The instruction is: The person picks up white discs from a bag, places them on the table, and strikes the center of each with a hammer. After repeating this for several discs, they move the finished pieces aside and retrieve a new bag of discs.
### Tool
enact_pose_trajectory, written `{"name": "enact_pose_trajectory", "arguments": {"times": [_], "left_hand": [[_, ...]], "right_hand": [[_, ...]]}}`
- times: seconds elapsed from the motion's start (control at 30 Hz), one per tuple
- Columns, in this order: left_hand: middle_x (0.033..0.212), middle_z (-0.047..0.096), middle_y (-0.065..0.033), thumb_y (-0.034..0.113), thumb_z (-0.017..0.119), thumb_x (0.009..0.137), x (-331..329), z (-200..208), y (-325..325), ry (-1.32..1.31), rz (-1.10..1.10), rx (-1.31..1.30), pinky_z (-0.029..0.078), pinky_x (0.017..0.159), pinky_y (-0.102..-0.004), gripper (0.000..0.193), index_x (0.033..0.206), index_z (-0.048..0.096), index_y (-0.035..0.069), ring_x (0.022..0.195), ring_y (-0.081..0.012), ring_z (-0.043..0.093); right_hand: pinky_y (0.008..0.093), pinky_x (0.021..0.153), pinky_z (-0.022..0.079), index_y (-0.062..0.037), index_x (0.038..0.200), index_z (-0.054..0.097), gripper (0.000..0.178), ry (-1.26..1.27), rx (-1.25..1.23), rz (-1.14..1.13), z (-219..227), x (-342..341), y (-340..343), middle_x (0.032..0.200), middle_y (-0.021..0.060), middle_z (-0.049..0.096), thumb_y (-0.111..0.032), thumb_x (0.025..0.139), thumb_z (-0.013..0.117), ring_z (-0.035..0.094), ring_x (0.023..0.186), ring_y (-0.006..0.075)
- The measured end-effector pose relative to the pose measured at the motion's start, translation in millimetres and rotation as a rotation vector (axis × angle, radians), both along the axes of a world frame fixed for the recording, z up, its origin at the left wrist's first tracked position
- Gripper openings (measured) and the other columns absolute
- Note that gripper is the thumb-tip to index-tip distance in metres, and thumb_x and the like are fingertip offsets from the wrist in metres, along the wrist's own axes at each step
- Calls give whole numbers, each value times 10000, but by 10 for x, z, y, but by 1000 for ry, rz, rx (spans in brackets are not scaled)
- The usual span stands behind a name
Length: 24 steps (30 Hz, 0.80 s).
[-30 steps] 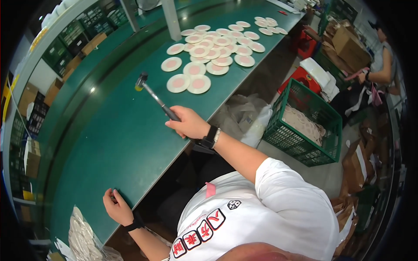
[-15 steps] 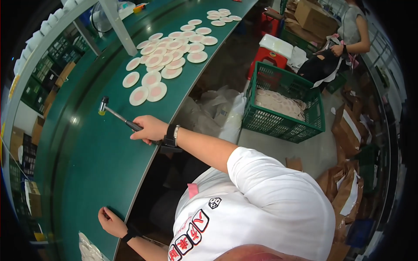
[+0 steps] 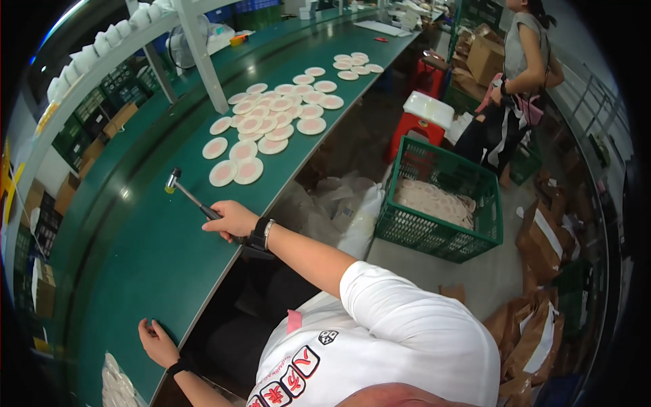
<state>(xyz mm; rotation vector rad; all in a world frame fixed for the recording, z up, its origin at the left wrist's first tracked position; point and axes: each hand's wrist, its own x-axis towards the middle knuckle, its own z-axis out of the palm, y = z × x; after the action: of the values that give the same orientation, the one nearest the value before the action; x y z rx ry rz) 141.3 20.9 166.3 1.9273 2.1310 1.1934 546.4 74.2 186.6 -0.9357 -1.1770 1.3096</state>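
Observation:
My right hand (image 3: 234,220) is closed around the dark handle of a small mallet (image 3: 190,197), held over the green table (image 3: 146,251). The mallet's metal head has one black face and one yellow face and points away to the left. My left hand (image 3: 159,346) is at the near part of the table by its edge, fingers loosely bent and apart, with nothing visible in them. Beyond the mallet lie many round white discs (image 3: 247,169) with pink centres, several overlapping. Close to my left hand is a clear plastic bag of pale pieces (image 3: 119,383).
Right of the table stands a green crate (image 3: 441,234) holding more pale discs. Behind it is a red stool (image 3: 417,129) with a white top. A white metal post (image 3: 203,61) rises from the table. Brown paper packages (image 3: 532,339) lie at right; a co-worker (image 3: 525,61) stands at the back.
The view has tilted upward, so the table scene sits lower in it. My left hand's fingers look more spread. The mallet stays in my right hand. The co-worker has turned and shifted slightly.

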Motion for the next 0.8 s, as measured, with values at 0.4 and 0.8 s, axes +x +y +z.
{"name": "enact_pose_trajectory", "arguments": {"times": [0.4, 0.8], "left_hand": [[867, 627, -72, 210, 651, 1013, -39, -77, 235, 16, 56, -51, 493, 713, -333, 262, 1188, 660, 15, 751, -182, 569], [851, 660, -81, 170, 647, 1008, -179, -105, 908, -71, 83, 56, 495, 652, -316, 208, 1103, 681, -12, 704, -157, 588]], "right_hand": [[261, 428, 448, -34, 930, 549, 235, 69, -59, 32, -146, 43, 301, 656, -4, 551, -118, 916, 768, 533, 476, 84], [275, 446, 472, -47, 879, 486, 268, -63, -51, 29, -82, -147, 913, 646, 6, 549, -125, 918, 739, 563, 492, 101]]}}
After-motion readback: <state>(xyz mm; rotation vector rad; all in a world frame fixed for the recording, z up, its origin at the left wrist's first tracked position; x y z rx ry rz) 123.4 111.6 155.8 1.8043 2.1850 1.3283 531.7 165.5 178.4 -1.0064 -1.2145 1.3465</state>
